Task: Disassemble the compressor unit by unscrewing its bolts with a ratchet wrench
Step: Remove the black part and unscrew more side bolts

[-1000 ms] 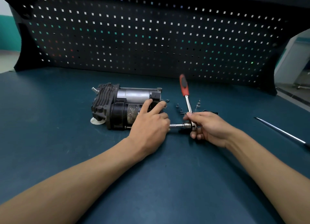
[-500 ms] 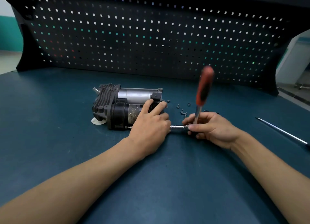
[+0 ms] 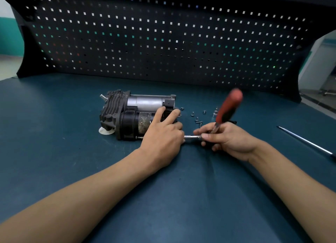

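The black and silver compressor unit (image 3: 127, 113) lies on its side on the blue bench top (image 3: 54, 151). My left hand (image 3: 161, 133) presses on the unit's right end and grips it. My right hand (image 3: 225, 139) holds the head of the ratchet wrench (image 3: 229, 106). Its red handle tilts up and to the right and is blurred. The wrench's silver extension bar (image 3: 191, 136) runs level to the left toward the unit's lower right end, where my left hand hides its tip.
Several loose screws and small parts (image 3: 197, 118) lie on the bench just beyond my right hand. A long thin metal rod (image 3: 307, 142) rests at the right edge. A white disc (image 3: 105, 130) sits under the unit's left end. A dark pegboard (image 3: 163, 42) stands behind.
The red wrench handle has swung from leaning up and left, over to up and right. My right hand turned with it. My left hand and the compressor unit have stayed put.
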Available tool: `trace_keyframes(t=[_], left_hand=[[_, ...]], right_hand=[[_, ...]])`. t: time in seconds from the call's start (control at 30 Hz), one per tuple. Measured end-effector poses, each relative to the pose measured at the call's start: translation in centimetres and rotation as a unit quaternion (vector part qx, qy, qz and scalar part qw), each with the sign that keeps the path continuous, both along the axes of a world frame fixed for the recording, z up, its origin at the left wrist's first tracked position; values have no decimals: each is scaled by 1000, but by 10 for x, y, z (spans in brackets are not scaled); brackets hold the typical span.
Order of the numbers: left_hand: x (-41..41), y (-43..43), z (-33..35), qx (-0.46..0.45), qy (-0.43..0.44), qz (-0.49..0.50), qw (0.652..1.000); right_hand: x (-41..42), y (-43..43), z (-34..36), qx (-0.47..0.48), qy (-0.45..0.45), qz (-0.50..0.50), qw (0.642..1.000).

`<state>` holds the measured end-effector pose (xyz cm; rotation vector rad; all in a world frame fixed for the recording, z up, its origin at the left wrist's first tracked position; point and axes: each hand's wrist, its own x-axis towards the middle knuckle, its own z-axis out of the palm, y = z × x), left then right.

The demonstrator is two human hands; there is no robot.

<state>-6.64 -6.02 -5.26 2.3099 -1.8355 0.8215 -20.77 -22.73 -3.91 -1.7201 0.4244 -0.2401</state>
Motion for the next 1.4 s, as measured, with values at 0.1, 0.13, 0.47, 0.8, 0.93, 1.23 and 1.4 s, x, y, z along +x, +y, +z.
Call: trace_keyframes(t=[0.1,0.13,0.47,0.8,0.93,1.23,1.4], left_hand=[[0,0,0,1,5,3,1000],[0,0,0,2,6,4,1000],[0,1,1,-1,10,-5,1000],[0,3,0,7,-17,0,1000],[-1,3,1,5,-20,0,1000],[1,5,2,38,-52,-11,998],[2,6,2,53,-64,-4,997]], right_hand=[[7,-1,3,51,21,-43,998],[9,-1,4,60,35,-58,996],[7,-8,8,107,76,-60,989],[-6,-9,5,87,-12,20,996],[-8,-8,4,52,-16,35,998],[-6,-7,-1,-109,-29,59,992],[-5,-8,-6,-157,-36,65,985]])
